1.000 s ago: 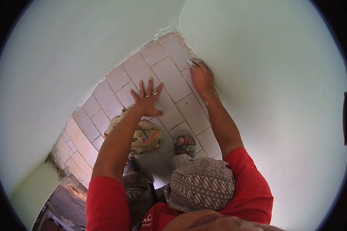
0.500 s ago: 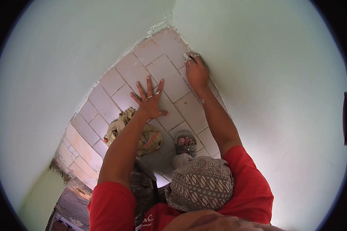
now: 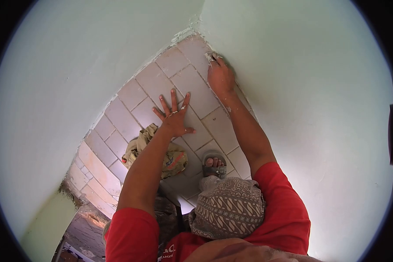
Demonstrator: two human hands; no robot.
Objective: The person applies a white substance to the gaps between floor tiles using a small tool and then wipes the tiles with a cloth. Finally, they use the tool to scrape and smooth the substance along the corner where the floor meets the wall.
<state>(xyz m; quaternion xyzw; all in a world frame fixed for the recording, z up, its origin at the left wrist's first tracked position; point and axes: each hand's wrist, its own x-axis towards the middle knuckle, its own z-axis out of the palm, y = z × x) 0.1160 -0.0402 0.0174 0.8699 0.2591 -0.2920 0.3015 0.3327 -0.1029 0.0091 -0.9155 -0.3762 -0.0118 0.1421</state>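
My left hand (image 3: 174, 122) lies flat on the tiled floor (image 3: 201, 94) with its fingers spread and pale flecks on the knuckles. Close to its wrist is a crumpled tan cloth or bag (image 3: 174, 161) with printed letters. Down by the foot of the right wall, my right hand (image 3: 221, 78) has its fingers closed round a small object smeared with white (image 3: 211, 56). Most of that object is hidden by the fingers, so its kind cannot be made out.
Pale green walls (image 3: 301, 87) rise on both sides and meet in a corner ahead. White residue (image 3: 185, 33) lines the floor edge. My sandalled foot (image 3: 214, 163) stands below the hands. A broken ledge (image 3: 76, 198) lies at the lower left.
My right hand has moved slightly along the right wall's foot toward the corner. My left hand keeps its place on the floor while the whole view shifts a little.
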